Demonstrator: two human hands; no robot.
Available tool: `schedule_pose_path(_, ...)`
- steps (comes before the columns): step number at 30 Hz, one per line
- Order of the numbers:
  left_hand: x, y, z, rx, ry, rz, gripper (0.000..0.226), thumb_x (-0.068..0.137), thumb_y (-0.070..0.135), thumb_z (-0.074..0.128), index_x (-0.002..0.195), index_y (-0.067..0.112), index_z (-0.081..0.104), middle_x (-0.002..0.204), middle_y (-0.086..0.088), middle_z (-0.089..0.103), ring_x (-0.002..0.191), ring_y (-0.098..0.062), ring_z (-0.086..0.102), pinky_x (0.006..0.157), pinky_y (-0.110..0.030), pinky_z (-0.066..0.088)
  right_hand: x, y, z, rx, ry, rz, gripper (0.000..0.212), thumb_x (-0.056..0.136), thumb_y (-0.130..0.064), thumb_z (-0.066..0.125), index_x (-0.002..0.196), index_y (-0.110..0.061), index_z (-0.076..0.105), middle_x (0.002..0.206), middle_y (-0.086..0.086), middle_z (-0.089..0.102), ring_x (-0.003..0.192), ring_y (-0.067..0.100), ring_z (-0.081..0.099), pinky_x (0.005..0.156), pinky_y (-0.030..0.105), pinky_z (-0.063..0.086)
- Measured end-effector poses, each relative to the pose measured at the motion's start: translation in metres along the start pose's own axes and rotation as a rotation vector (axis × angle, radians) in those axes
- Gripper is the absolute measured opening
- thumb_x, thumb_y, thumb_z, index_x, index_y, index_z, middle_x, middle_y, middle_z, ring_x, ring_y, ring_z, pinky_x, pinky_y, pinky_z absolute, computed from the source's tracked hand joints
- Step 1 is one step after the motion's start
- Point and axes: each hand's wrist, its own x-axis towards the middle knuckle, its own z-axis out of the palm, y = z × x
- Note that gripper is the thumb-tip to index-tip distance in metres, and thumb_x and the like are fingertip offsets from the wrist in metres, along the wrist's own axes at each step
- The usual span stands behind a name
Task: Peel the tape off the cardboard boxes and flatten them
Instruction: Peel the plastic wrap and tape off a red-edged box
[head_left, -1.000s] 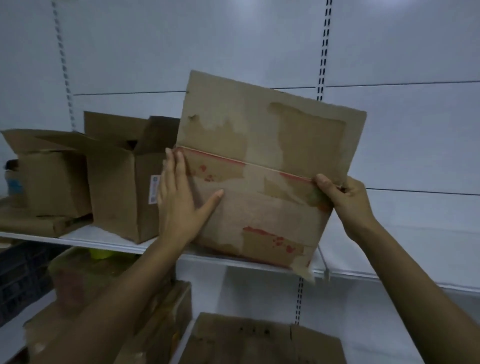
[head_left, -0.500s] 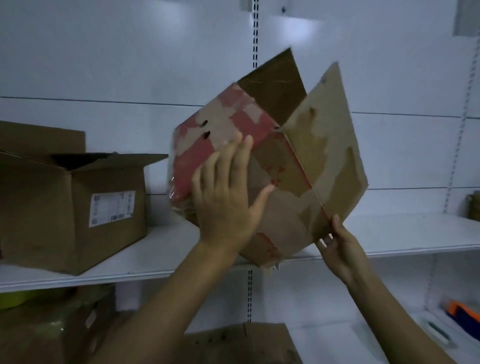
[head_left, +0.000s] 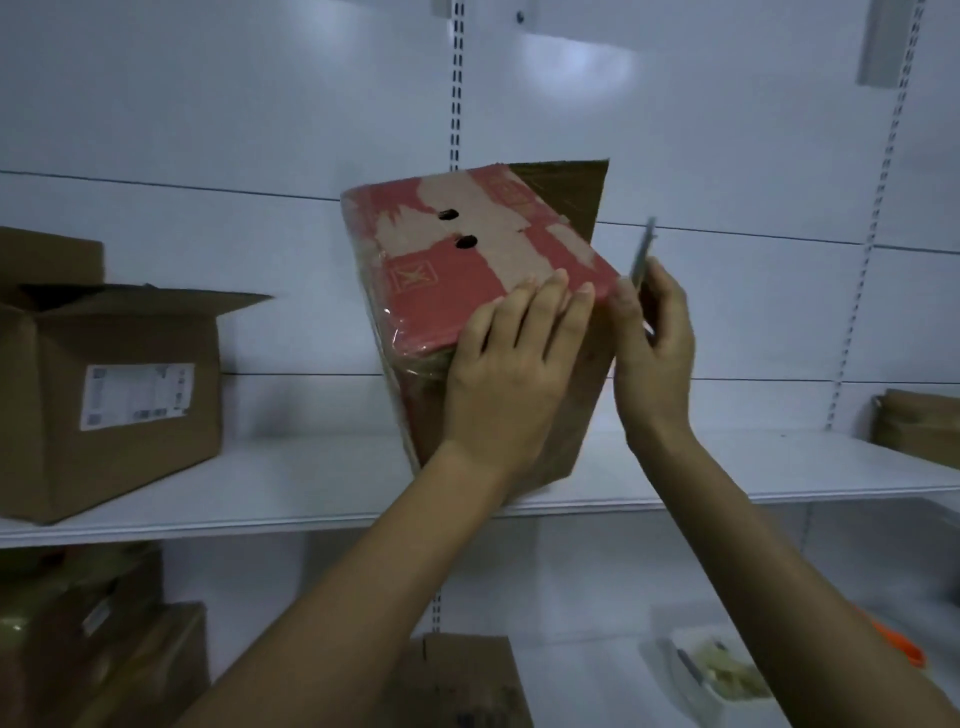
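Observation:
A cardboard box (head_left: 467, 249) with a torn red printed face and two dark holes stands tilted on the white shelf (head_left: 260, 493), one brown flap raised behind it. Clear tape wraps its left edge. My left hand (head_left: 514, 374) lies on the box's near side, straight fingers reaching over the edge of the red face. My right hand (head_left: 654, 338) is at the box's right corner, its thumb and fingers pinching a thin flat piece (head_left: 641, 254) that sticks up. That piece is blurred, and I cannot tell whether it is a flap seen edge-on or a tool.
An open brown box with a white label (head_left: 104, 395) stands at the left of the same shelf, and more cardboard (head_left: 919, 426) lies at its far right. Below are further boxes (head_left: 457, 680), a pale tray (head_left: 717, 670) and an orange object (head_left: 893, 644).
The box has turned so its red face with the holes points up. My left hand slid to the near top edge. My right hand rose from the flap's lower edge to the right corner.

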Motion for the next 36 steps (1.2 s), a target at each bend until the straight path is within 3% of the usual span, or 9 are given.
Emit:
schedule_pose_path(6,0.011,0.074,0.024,0.05,0.021,0.166,0.036,0.093,0.014,0.043,0.121,0.014,0.066,0.121,-0.008,0.066,0.112,-0.024,0.062,0.099,-0.034,0.039,0.049,-0.005,-0.051,-0.192,-0.301,0.252,0.069,0.076,-0.069,0.059,0.121,-0.016,0.059,0.117,0.002,0.063,0.105,0.015,0.062,0.086,0.03,0.053)
schedule_pose_path(10,0.011,0.101,0.033,0.018,0.156,0.209,0.023,0.092,0.015,0.055,0.099,0.023,0.076,0.094,-0.001,0.071,0.09,-0.022,0.062,0.086,-0.03,0.043,0.068,-0.007,-0.068,-0.541,-0.591,0.183,0.118,0.048,-0.091,0.054,0.143,-0.025,0.035,0.147,0.008,0.036,0.134,0.03,0.038,0.104,0.054,0.04)
schedule_pose_path(13,0.005,0.121,0.035,0.064,0.083,0.228,0.026,0.087,0.013,0.054,0.091,0.025,0.077,0.1,0.003,0.073,0.098,-0.025,0.064,0.091,-0.034,0.037,0.064,-0.011,-0.06,-0.677,-0.705,0.075,0.127,0.041,-0.097,0.05,0.143,-0.026,0.029,0.149,0.008,0.032,0.138,0.032,0.03,0.107,0.061,0.033)
schedule_pose_path(18,-0.003,0.153,0.043,0.11,-0.117,0.325,0.012,0.072,0.02,0.066,0.076,0.026,0.075,0.098,0.003,0.075,0.108,-0.02,0.057,0.097,-0.033,0.035,0.06,-0.018,-0.064,-0.553,-0.746,-0.021,0.099,0.054,-0.092,0.054,0.127,-0.027,0.039,0.141,0.007,0.041,0.13,0.031,0.039,0.103,0.059,0.038)
schedule_pose_path(20,-0.013,0.161,0.047,0.161,-0.174,0.24,0.022,0.074,0.014,0.059,0.092,0.02,0.07,0.089,0.0,0.075,0.098,-0.014,0.061,0.089,-0.021,0.039,0.044,-0.016,-0.063,-0.517,-0.751,-0.038,0.102,0.058,-0.091,0.051,0.136,-0.029,0.031,0.146,0.008,0.034,0.134,0.032,0.034,0.105,0.062,0.035)
schedule_pose_path(24,-0.032,0.165,0.052,-0.208,-0.469,0.2,0.044,0.087,0.004,0.063,0.131,0.001,0.054,0.133,-0.017,0.057,0.125,-0.027,0.051,0.1,-0.014,0.033,0.021,0.005,-0.058,-0.649,-0.635,-0.119,0.097,0.078,-0.056,0.066,0.15,-0.027,0.008,0.157,0.006,0.012,0.144,0.031,0.013,0.106,0.065,0.029)
schedule_pose_path(27,-0.059,0.16,0.054,-0.26,-0.352,0.314,0.021,0.082,0.02,0.061,0.096,0.014,0.076,0.107,-0.007,0.072,0.098,-0.026,0.066,0.085,-0.031,0.053,0.026,0.024,-0.069,-0.509,-0.403,-0.102,0.073,0.08,-0.042,0.067,0.141,-0.028,0.029,0.145,0.001,0.033,0.133,0.024,0.035,0.104,0.056,0.036)
schedule_pose_path(33,-0.113,0.129,0.053,-0.611,-0.227,-0.962,0.025,0.089,0.041,0.063,0.102,0.021,0.059,0.105,0.001,0.057,0.099,-0.022,0.057,0.074,-0.033,0.05,0.059,0.066,-0.117,-0.181,-0.278,0.19,0.07,0.071,-0.047,0.078,0.131,-0.031,0.045,0.127,-0.004,0.042,0.111,0.016,0.052,0.089,0.032,0.05)
schedule_pose_path(36,-0.105,0.103,0.06,-0.561,-0.003,-1.231,0.046,0.08,0.047,0.069,0.111,0.019,0.049,0.112,-0.001,0.05,0.106,-0.027,0.051,0.079,-0.035,0.045,0.069,0.103,-0.156,-0.016,-0.23,0.404,0.062,0.077,-0.031,0.078,0.131,-0.02,0.051,0.128,0.003,0.053,0.109,0.017,0.058,0.083,0.026,0.051)
